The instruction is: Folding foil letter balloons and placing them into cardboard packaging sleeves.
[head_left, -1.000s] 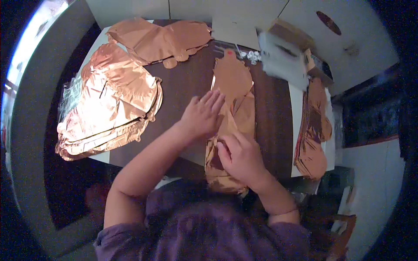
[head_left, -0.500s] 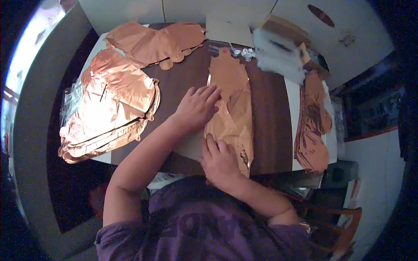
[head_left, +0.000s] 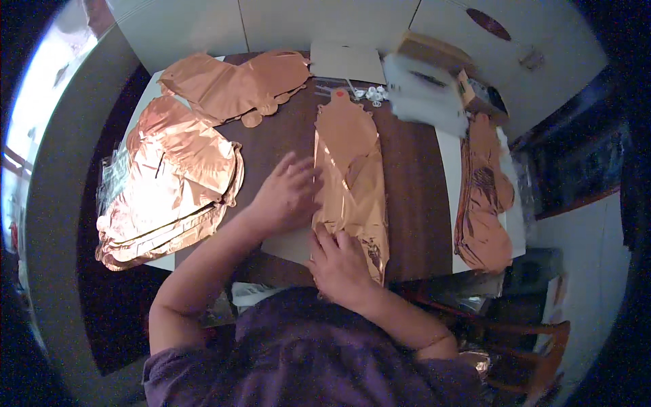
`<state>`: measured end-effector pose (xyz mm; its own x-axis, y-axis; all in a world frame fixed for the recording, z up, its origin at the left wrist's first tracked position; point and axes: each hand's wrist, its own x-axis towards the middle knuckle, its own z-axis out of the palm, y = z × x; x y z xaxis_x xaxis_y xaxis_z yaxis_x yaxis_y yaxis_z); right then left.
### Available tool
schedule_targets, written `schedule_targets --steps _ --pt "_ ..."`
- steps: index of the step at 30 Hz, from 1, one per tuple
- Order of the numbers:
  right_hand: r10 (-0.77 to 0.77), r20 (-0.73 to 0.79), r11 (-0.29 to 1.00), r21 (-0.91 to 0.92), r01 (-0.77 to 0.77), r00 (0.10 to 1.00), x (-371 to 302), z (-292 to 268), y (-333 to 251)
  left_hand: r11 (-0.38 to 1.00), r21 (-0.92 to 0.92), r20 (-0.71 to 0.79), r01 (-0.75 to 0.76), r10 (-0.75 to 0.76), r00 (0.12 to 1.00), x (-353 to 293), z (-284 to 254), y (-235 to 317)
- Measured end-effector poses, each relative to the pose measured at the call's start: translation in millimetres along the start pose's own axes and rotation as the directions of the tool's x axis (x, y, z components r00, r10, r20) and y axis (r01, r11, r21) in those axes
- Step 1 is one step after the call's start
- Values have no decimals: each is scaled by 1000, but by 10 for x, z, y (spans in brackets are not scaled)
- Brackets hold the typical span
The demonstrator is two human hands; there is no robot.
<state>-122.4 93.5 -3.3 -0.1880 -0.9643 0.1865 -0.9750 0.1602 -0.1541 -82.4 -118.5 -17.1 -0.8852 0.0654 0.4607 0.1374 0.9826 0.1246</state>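
Observation:
A folded copper-coloured foil balloon (head_left: 349, 173) lies lengthwise on the dark brown table, its narrow tab with a red spot pointing away from me. My left hand (head_left: 288, 193) is just off the balloon's left edge, fingers apart and somewhat blurred, holding nothing. My right hand (head_left: 342, 264) is at the near end of the balloon, with bent fingers closed on the foil near its left edge; the thumb side is partly hidden. A pale flat sheet (head_left: 288, 245) shows beside the balloon, below my left hand.
Shiny foil balloons are stacked at the left (head_left: 180, 163); more flat ones (head_left: 237, 85) lie at the far left. Small white pieces (head_left: 375, 95), a cloudy plastic bag (head_left: 424, 98) and a cardboard box (head_left: 434, 51) are at the back. Folded foil balloons (head_left: 483, 197) line the right edge.
My left hand has lifted off the foil and moved left and slightly nearer to me. My right hand stays at the balloon's near end. The whole view has shifted slightly.

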Motion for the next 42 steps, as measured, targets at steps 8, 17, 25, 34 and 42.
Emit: schedule_targets --steps 8,17,25,34,42 --pt "-43 -13 999 -8 42 999 -9 -20 2 984 98 30 149 -153 988 300 145 -324" --pt "-55 -81 947 312 78 995 74 -199 347 910 102 -70 401 -396 916 340 174 371" --pt "236 -213 948 265 -176 948 483 -244 1511 889 148 165 434 -455 875 251 221 543" --pt "98 -9 995 8 -98 995 556 127 1604 893 169 103 416 -436 894 193 303 535" --pt "123 15 992 37 -124 992 497 -76 1539 889 204 145 409 -441 886 216 253 552"
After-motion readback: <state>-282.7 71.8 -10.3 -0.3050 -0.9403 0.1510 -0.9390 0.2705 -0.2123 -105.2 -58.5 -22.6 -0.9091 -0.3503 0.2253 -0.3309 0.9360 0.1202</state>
